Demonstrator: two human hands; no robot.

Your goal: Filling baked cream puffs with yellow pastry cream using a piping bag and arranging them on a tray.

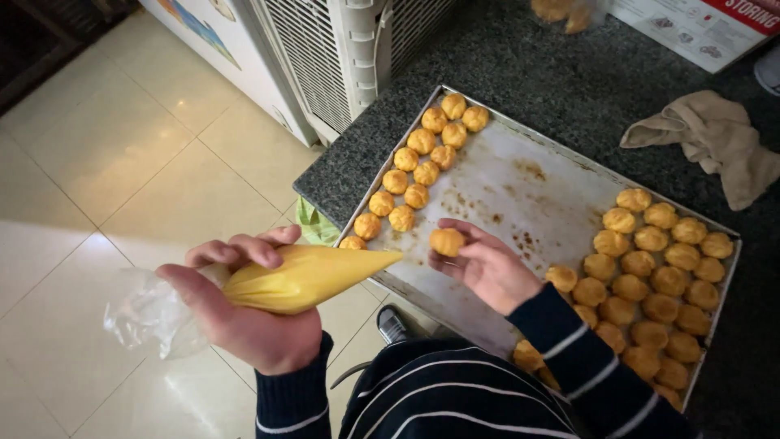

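**Piping bag in one hand, one pastry puff in the other**

Your left hand (244, 313) is closed around a piping bag (305, 276) full of yellow cream; the fingers wrap over the wide end, and the pointed tip reaches toward the right, just short of the puff. Your right hand (487, 268) holds a single small round pastry puff (447, 241) between thumb and fingertips, a little above the baking tray (504, 187); the other fingers are loosely curled.

The tray lies on the dark speckled surface (569, 81), with its near corner over the edge; its middle is bare and stained. One group of puffs (418, 162) lies in rows along the tray's far left side; a larger group (658, 276) fills the right end, near your right sleeve. A crumpled beige cloth (715, 138) rests on the surface beyond the tray; the pale tiled floor (106, 162) is below your left hand.
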